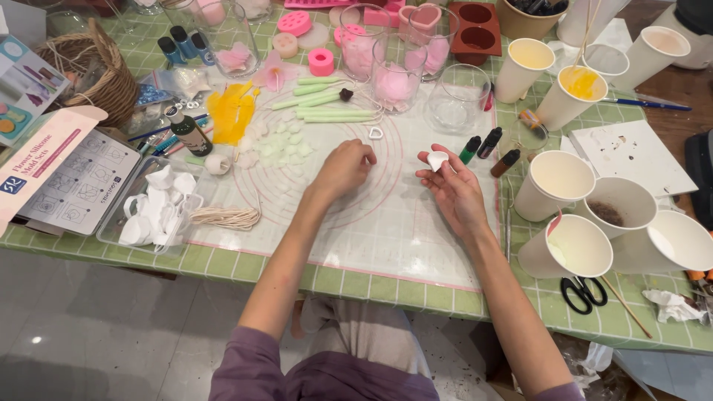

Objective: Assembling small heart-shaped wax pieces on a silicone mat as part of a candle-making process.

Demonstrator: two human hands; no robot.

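Note:
My right hand [454,189] is palm up over the translucent work mat [386,223], with a small white petal-shaped piece [437,159] pinched at the fingertips. Fingers curled and knuckles up, my left hand [343,168] rests on the mat with nothing visible in it. A small white heart-shaped cutter [376,133] lies just beyond it. Pale green petals [286,145] and green rolled sticks [330,108] are spread to the left and ahead of that hand.
Several paper cups [572,249] crowd the right side, with black scissors [584,293] near the front edge. Glass jars [394,78], pink moulds and small dye bottles [490,145] stand behind. A clear box of white moulds [156,208], coiled wick [226,217] and a wicker basket [96,74] sit left.

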